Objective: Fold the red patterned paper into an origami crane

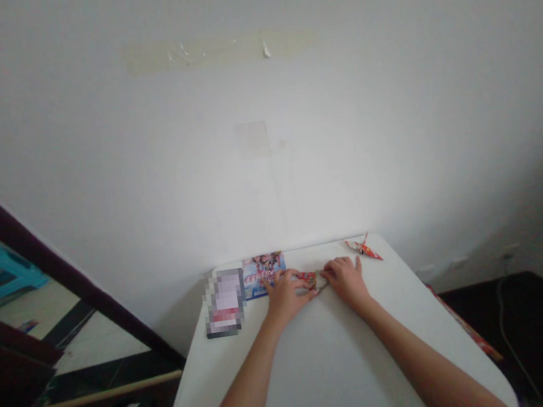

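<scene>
Seen from the head camera, a person holds a small patterned folded paper between two bare hands at a white table. The paper lies just right of a blue printed leaflet; the left hand, over that leaflet's near right corner, pinches the paper's left end. The right hand, farther right of the leaflet, grasps the other end. The paper's visible length runs from hand to hand, neither clearly nearer; fingers hide its ends. A pixelated, phone-shaped object sits left of the leaflet, a red folded-paper figure well to its right.
</scene>
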A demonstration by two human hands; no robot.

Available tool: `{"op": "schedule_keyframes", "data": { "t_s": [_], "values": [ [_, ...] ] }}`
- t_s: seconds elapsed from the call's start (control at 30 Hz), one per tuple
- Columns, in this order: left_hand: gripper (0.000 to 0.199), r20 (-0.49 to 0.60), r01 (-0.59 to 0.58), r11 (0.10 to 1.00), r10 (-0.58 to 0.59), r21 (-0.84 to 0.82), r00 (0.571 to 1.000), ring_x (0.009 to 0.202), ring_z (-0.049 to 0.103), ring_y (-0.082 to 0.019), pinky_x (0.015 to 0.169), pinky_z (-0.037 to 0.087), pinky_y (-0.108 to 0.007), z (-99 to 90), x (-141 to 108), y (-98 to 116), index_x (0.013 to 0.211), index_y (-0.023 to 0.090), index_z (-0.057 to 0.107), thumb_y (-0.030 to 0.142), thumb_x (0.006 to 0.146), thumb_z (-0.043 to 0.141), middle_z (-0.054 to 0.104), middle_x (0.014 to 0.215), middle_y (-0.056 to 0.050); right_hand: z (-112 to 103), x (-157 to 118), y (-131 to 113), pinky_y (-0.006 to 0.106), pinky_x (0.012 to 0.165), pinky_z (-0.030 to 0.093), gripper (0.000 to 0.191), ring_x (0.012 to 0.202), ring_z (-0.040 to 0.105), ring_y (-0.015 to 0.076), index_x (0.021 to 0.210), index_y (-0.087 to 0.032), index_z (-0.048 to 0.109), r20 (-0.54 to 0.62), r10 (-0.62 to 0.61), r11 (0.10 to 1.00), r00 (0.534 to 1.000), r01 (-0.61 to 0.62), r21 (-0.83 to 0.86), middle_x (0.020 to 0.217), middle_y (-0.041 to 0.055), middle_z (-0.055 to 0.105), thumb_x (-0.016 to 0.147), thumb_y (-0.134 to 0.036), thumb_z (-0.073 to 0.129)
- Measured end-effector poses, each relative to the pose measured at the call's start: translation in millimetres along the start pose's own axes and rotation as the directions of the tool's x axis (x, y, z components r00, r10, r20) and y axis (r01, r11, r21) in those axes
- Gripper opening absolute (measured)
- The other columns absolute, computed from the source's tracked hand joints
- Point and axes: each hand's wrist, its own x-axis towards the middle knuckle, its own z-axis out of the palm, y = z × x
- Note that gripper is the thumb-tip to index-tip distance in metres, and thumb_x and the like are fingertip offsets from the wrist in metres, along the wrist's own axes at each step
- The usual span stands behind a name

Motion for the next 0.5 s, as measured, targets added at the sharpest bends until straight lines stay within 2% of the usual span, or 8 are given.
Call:
{"op": "schedule_keyframes", "data": {
  "t_s": [0.2,0.5],
  "values": [
    [0.014,-0.001,0.037,0.999,-0.037,-0.008,0.999,0.127,0.049,-0.037,0.109,0.008,-0.085,2.0,1.0,2.4,0.083,0.034,0.081,0.046,0.074,0.081,0.069,0.121,-0.003,-0.2,0.0,-1.3,0.074,0.11,0.02,0.017,0.108,0.056,0.0275,0.093,-0.025,0.068,-0.02,0.004,1.0,1.0,-0.005,-0.009,0.099,0.0065,0.07,0.095,-0.036,0.055],
    [0.013,-0.006,0.021,1.0,-0.021,-0.016,1.0,0.126,0.048,-0.037,0.109,0.006,-0.085,3.8,0.8,2.0,0.082,0.032,0.08,0.042,0.075,0.082,0.068,0.121,-0.005,-1.6,-1.1,-6.3,0.075,0.111,0.018,0.014,0.109,0.056,0.0286,0.09,-0.026,0.069,-0.024,0.037,0.999,0.999,-0.037,-0.011,0.099,0.0053,0.07,0.093,-0.034,0.059]
  ]
}}
